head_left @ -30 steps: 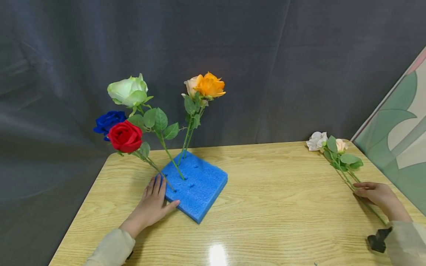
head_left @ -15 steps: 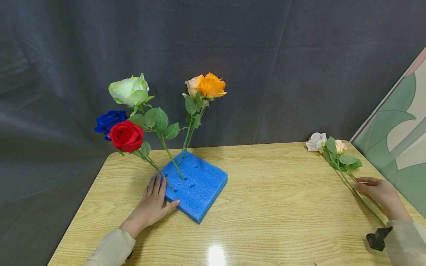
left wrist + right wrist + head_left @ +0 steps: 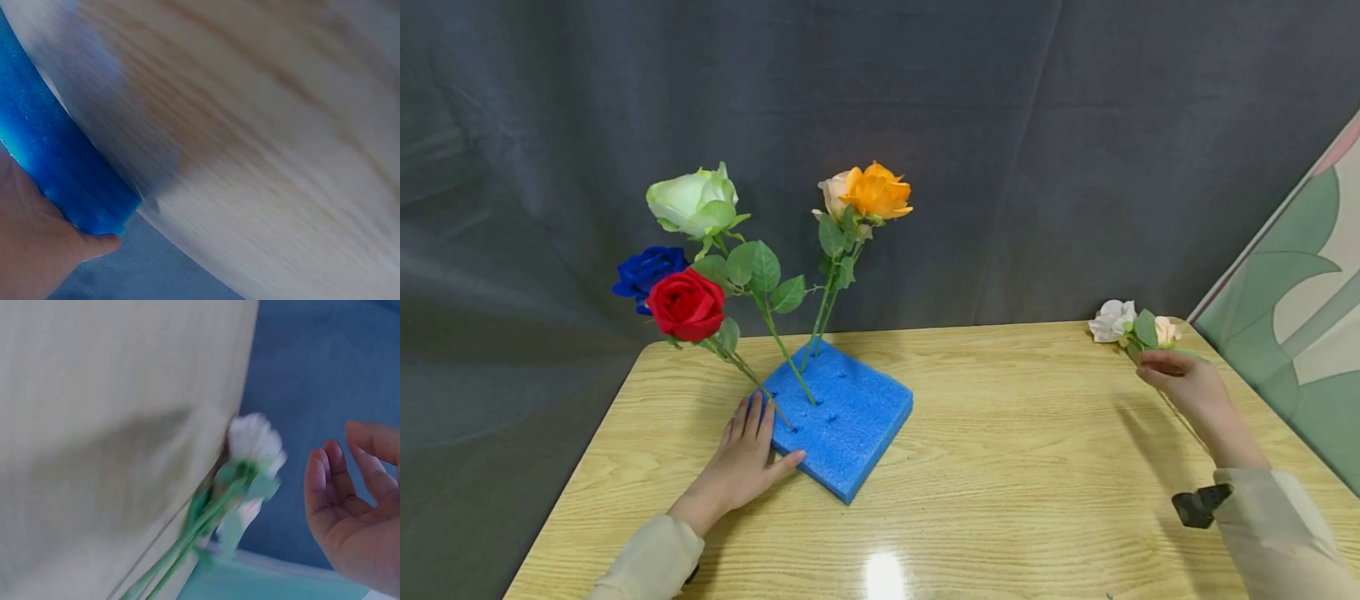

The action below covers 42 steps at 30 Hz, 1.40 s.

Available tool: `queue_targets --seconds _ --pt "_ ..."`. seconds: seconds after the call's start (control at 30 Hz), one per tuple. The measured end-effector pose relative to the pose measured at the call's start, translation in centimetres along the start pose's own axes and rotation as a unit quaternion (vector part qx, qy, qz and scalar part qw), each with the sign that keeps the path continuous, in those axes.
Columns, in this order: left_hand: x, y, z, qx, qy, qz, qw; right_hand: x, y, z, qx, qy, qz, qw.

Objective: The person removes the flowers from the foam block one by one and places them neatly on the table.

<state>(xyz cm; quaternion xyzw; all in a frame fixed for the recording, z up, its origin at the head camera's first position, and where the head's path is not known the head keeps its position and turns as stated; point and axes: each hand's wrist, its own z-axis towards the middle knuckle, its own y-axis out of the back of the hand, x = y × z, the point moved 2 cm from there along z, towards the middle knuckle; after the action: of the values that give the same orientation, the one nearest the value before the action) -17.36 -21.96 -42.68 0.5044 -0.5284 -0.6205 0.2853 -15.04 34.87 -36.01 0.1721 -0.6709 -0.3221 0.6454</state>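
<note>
My left hand (image 3: pixel 741 467) rests with spread fingers on the left edge of a blue foam block (image 3: pixel 861 433). In the left wrist view its thumb lies along the foam's side. Red (image 3: pixel 687 304), blue (image 3: pixel 647 271), pale green (image 3: pixel 696 202), orange (image 3: pixel 877 192) and pale peach (image 3: pixel 832 193) roses stand by their stems in the block. My right hand (image 3: pixel 1198 404) is above two flowers lying at the far right, a white one (image 3: pixel 1112 321) and a small peach rose (image 3: pixel 1167 332). In the right wrist view its fingers are loosely bent and hold nothing, apart from the stems (image 3: pixel 200 528).
The wooden table (image 3: pixel 1000 467) ends at a dark grey curtain (image 3: pixel 962 167) behind. A green and pink patterned panel (image 3: pixel 1300 333) borders the right side. Several small holes mark the foam's top.
My right hand has left the flower stems and moved up and to the left, nearer the blooms. The left hand and the foam block have stayed put.
</note>
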Motion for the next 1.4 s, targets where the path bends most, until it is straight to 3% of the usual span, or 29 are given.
queue_targets --seconds 0.5,1.1,1.4 --pt "0.0 -0.1 0.1 0.011 0.006 -0.007 0.9999 8.7 -7.6 1.1 0.063 0.035 0.032 0.997" --pt "0.1 -0.3 0.2 0.034 0.006 -0.014 0.9993 12.3 -14.2 1.6 0.116 0.043 0.1 0.987" --pt "0.2 -0.2 0.1 0.029 0.008 -0.014 0.9994 15.6 -17.7 1.8 0.133 0.041 0.163 0.977"
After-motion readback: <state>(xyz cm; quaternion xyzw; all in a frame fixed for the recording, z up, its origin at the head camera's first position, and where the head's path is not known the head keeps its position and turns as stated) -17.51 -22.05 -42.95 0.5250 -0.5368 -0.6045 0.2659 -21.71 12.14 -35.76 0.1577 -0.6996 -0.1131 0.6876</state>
